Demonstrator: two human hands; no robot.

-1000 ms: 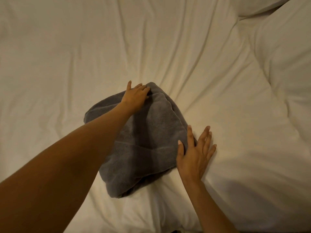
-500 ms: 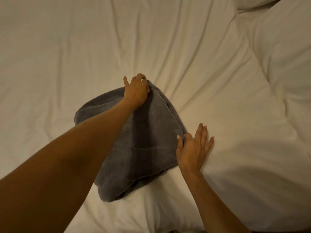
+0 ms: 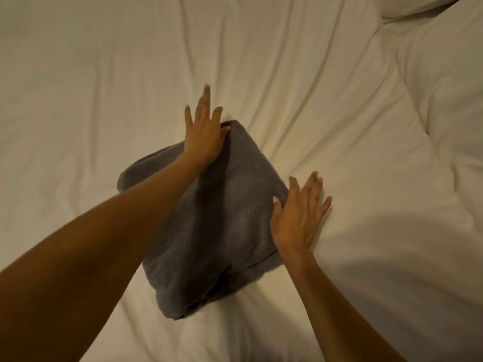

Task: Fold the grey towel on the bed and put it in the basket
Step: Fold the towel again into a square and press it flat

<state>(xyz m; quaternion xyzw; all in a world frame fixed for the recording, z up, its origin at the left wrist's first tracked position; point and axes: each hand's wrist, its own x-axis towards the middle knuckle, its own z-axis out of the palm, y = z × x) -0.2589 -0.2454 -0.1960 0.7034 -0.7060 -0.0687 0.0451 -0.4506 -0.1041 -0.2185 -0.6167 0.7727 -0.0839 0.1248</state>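
Note:
The grey towel [image 3: 224, 215] lies folded into a thick, roughly square bundle in the middle of the white bed [image 3: 104, 87]. My left hand [image 3: 205, 131] rests flat on its far corner, fingers spread and reaching past the edge onto the sheet. At the towel's right edge my right hand [image 3: 298, 218] lies flat, fingers apart, thumb on the towel and fingers on the sheet. Neither hand grips the cloth. My left forearm covers part of the towel's left side. No basket is in view.
Wrinkled white bedding fills the view. A white pillow [image 3: 449, 100] bulges along the right side, and another pillow's edge [image 3: 413, 6] shows at the top right corner.
My left hand has let go of the towel's far corner and now lies flat with fingers stretched. The right hand has spread its fingers wider at the right edge. The towel lies flatter.

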